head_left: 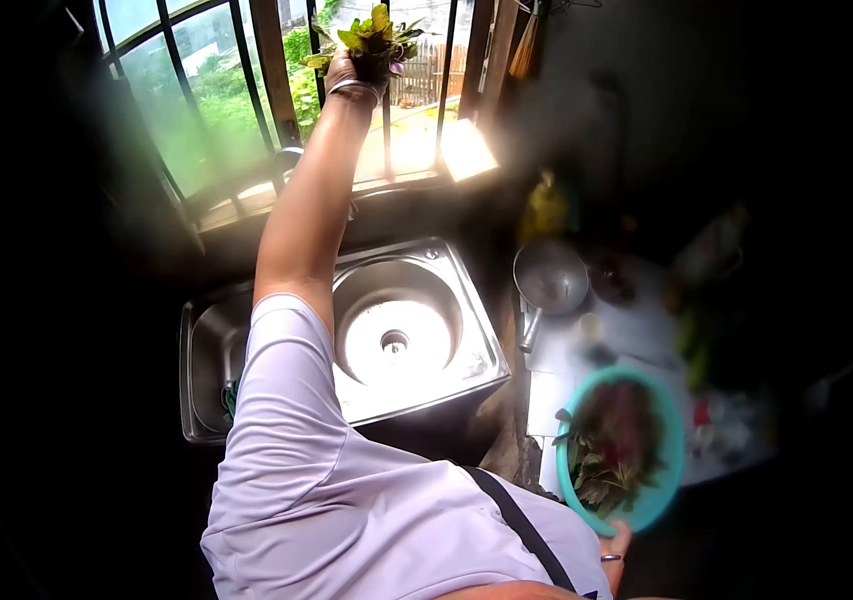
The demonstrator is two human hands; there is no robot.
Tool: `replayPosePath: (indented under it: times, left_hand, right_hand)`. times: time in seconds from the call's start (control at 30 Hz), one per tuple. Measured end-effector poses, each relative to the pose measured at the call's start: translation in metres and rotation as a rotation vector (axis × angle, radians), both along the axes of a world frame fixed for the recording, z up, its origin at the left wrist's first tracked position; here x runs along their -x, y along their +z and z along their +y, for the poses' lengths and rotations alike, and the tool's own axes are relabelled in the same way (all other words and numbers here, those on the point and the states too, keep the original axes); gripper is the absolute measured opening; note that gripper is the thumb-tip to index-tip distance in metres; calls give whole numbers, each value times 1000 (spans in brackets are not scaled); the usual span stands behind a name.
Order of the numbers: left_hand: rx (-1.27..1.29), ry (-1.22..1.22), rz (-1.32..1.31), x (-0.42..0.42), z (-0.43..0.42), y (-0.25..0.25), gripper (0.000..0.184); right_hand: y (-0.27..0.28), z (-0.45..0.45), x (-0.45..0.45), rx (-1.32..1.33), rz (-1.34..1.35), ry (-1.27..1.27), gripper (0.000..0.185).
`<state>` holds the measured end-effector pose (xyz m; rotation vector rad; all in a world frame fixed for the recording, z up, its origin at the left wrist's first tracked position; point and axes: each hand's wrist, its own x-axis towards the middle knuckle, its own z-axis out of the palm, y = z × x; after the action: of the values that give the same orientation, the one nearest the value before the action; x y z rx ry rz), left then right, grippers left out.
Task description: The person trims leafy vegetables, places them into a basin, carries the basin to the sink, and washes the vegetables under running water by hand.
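Note:
My left hand is stretched far forward to the barred window, its fingers closed around a bunch of leafy greens. The leaves spread above the fist, yellow-green with some dark ones. At the lower right, my right hand grips the near rim of a teal basin. More leafy greens, some reddish, lie inside that basin. Most of the right fingers are hidden by the rim.
Below my left arm is a steel sink with a round bowl and drain. A metal saucepan stands on the white counter to its right, near a blurred yellow bottle. Window bars stand beside my left hand.

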<state>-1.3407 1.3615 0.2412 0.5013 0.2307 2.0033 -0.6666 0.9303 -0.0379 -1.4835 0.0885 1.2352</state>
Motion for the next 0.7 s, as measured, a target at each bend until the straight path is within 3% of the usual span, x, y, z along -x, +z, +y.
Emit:
replayPosePath:
  times: [0.17, 0.33, 0.57, 0.7]
  left_hand:
    - [-98, 40, -124, 32, 41, -4, 39]
    - [-3, 74, -161, 34, 52, -11, 36]
    - [80, 162, -135, 42, 72, -14, 33]
    - [147, 177, -121, 48, 83, -24, 31]
  right_hand:
    - [20, 2, 19, 34, -73, -24, 33]
    - [5, 3, 7, 133, -68, -132, 33]
    - [23, 5, 22, -24, -38, -22, 42]
    - [16, 3, 8, 78, -62, -36, 40]
